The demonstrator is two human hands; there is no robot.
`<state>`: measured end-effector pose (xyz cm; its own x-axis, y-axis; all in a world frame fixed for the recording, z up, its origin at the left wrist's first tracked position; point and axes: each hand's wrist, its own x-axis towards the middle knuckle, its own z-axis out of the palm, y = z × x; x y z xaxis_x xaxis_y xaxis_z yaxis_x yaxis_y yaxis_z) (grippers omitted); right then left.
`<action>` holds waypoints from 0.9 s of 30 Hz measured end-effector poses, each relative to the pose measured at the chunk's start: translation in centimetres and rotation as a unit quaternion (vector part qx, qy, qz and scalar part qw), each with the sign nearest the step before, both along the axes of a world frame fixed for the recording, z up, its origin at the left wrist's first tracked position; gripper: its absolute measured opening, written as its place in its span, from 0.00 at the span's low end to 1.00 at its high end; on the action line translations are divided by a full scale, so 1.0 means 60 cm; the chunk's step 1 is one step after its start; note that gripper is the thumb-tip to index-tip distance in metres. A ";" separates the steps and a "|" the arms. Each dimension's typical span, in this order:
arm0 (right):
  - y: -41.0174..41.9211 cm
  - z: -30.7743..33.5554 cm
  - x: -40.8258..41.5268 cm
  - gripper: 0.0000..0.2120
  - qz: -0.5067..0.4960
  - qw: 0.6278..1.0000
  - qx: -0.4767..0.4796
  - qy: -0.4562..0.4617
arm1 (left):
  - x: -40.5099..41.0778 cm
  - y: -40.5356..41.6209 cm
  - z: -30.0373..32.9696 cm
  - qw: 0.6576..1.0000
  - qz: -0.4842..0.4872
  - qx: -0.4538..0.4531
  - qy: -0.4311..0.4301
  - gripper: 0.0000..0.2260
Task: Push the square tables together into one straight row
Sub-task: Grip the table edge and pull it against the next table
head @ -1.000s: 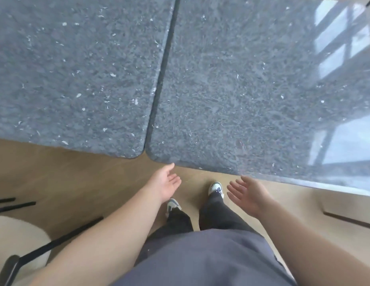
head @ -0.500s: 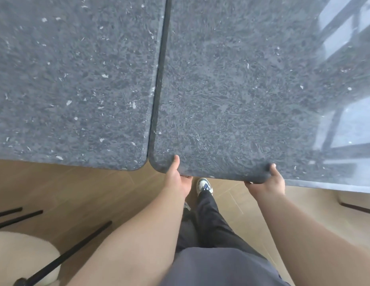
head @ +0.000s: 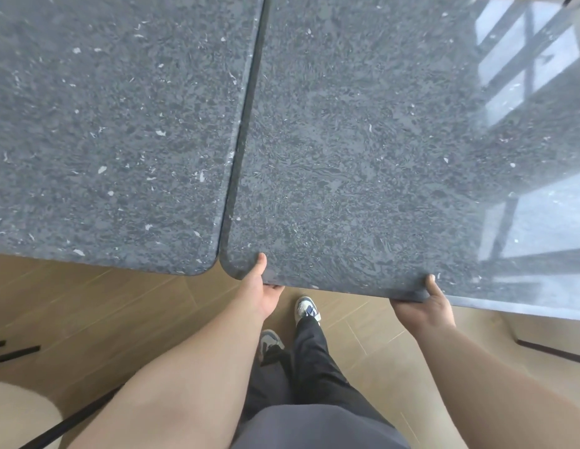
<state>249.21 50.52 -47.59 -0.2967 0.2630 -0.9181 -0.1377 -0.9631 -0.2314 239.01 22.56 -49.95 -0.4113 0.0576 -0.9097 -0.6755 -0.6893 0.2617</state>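
Stone tops: 2 dark speckled square tables, left table (head: 113, 131) and right table (head: 363, 150), side by side, a thin dark seam between.
Our left hand (head: 261, 291): thumb on top, fingers curled under the right table's near edge.
Our right hand (head: 423, 306): same clasp, farther right.
Floor (head: 120, 306): wood planks.

Dark grey, white-flecked stone tables (head: 363, 150)

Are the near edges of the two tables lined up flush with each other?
No: the right table, gripped by both hands, has its near edge lower in view than the left table.
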 end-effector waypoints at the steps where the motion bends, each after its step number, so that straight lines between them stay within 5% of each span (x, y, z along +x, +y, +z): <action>1: 0.000 0.001 -0.001 0.14 0.000 1.000 0.003 -0.001 | 0.000 0.000 -0.001 1.000 -0.002 -0.005 0.001 0.14; 27: 0.003 -0.011 0.002 0.17 0.024 0.999 0.003 -0.031 | -0.001 -0.009 -0.021 0.999 -0.036 -0.014 0.025 0.18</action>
<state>249.33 50.72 -48.24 -0.2514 0.2557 -0.9335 -0.0764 -0.9667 -0.2442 238.96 22.01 -51.18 -0.4518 0.0637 -0.8898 -0.7082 -0.6322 0.3144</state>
